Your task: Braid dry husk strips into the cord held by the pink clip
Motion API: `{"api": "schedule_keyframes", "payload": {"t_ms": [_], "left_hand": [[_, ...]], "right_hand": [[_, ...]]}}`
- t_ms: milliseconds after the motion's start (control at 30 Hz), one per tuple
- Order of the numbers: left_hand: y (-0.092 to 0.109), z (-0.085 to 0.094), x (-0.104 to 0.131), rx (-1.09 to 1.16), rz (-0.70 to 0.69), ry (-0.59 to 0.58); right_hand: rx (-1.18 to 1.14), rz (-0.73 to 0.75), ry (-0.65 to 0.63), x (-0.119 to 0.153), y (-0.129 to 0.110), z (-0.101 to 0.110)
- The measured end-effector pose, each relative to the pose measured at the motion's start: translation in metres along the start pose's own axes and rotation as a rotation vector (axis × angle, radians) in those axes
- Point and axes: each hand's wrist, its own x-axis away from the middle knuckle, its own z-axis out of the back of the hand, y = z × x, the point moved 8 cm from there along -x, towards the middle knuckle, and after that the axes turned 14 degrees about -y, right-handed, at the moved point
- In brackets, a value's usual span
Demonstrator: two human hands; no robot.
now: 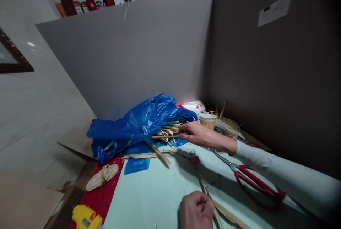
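Observation:
My right hand (pixel 198 135) reaches forward to a pile of pale dried leaf strips (pixel 166 131) lying at the mouth of a blue plastic bag (pixel 141 120). Its fingertips pinch the end of one thin strip (pixel 163 137). My left hand (pixel 197 210) is near the table's front edge, closed on the end of a long strip (pixel 206 188) that runs up to a dark red clip (pixel 194 159). Both hands are above a pale green table top (pixel 149 197).
Red-handled scissors (pixel 253 181) lie under my right forearm. A paper cup (pixel 207 119) and a woven piece (pixel 230 125) stand behind my right hand. A small woven disc (pixel 102 176) lies on red cloth; a yellow glue gun (pixel 85 217) is at the front left. Grey partitions (pixel 149 51) wall the back and right.

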Motion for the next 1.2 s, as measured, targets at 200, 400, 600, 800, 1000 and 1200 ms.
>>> {"api": "schedule_keyframes", "payload": {"t_ms": [200,400,600,800,1000,1200], "left_hand": [[0.008,0.000,0.001,-0.044,-0.027,-0.007],[0.019,-0.002,0.009,0.006,-0.053,0.007],[0.017,0.002,0.015,-0.018,0.012,0.012],[0.021,0.000,0.018,-0.001,0.027,-0.022],[0.027,-0.006,0.023,0.073,0.080,-0.085],[0.025,-0.006,0.026,0.139,0.118,-0.102]], "right_hand": [[-0.756,0.098,-0.102,0.065,0.016,-0.020],[-1.151,0.201,-0.157,0.123,0.004,-0.048],[-1.053,0.139,0.331,0.174,0.016,-0.017],[-1.084,0.095,0.601,0.212,0.003,0.018],[-1.107,0.035,0.171,0.173,-0.004,-0.049],[-1.233,-0.001,-0.023,0.150,0.009,-0.109]]}}
